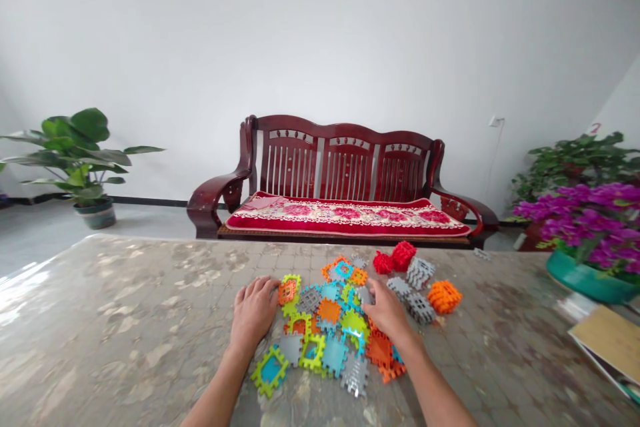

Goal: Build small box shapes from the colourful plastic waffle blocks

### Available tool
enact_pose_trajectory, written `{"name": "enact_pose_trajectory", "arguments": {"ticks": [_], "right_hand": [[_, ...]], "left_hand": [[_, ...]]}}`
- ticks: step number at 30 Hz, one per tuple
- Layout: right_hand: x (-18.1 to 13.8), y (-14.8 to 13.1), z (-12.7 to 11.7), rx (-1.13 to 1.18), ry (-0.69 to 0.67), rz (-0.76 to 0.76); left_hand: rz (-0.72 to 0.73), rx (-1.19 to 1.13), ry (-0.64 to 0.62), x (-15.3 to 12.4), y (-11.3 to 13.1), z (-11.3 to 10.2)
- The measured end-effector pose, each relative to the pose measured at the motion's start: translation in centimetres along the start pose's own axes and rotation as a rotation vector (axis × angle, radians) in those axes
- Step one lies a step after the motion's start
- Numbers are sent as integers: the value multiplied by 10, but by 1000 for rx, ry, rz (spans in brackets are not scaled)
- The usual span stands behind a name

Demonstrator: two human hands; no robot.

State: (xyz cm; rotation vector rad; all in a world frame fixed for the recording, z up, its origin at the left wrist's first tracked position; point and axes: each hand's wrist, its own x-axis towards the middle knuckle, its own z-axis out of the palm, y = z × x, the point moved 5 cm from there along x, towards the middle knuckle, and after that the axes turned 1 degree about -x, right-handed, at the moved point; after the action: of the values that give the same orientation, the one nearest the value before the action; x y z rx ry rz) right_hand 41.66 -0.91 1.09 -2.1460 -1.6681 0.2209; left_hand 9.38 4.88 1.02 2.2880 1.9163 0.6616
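Observation:
Many flat toothed puzzle tiles (329,311) in orange, blue, green and grey lie in a loose, overlapping heap between my two hands. At the heap's left edge, my left hand (255,310) rests palm down with its fingers loosely spread. Its fingertips are next to an orange tile (287,292) that lies on a green one. On the other side, my right hand (389,310) reaches over the heap, thumb and index finger apart beside a grey tile (365,295). Whether those fingers touch that tile is hard to make out. Some orange tiles (380,350) lie partly under the right wrist.
Beyond my right hand stand red block clusters (403,256), grey stacks (421,307) and an orange cluster (445,297). Purple flowers in a teal pot (590,277) and a brown notebook (607,340) occupy the table's right side. A wooden bench (345,160) stands behind the table (150,320).

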Motion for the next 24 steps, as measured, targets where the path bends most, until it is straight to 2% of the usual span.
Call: {"name": "enact_pose_trajectory", "arguments": {"ticks": [4,7,11,14,18,24], "right_hand": [[1,-1,2,23,-19,62],[2,0,-3,62,37,49],[3,12,-27,1,195,76],[6,26,-47,-93,248,109],[9,44,-62,-220,237,168],[11,57,-66,-266,192,243]], "left_hand": [[-2,0,1,0,-1,1],[-6,1,4,0,-1,2],[-5,-1,5,0,-1,1],[-2,8,7,0,0,0],[2,22,5,0,-1,0],[0,15,4,1,-2,3]]}}
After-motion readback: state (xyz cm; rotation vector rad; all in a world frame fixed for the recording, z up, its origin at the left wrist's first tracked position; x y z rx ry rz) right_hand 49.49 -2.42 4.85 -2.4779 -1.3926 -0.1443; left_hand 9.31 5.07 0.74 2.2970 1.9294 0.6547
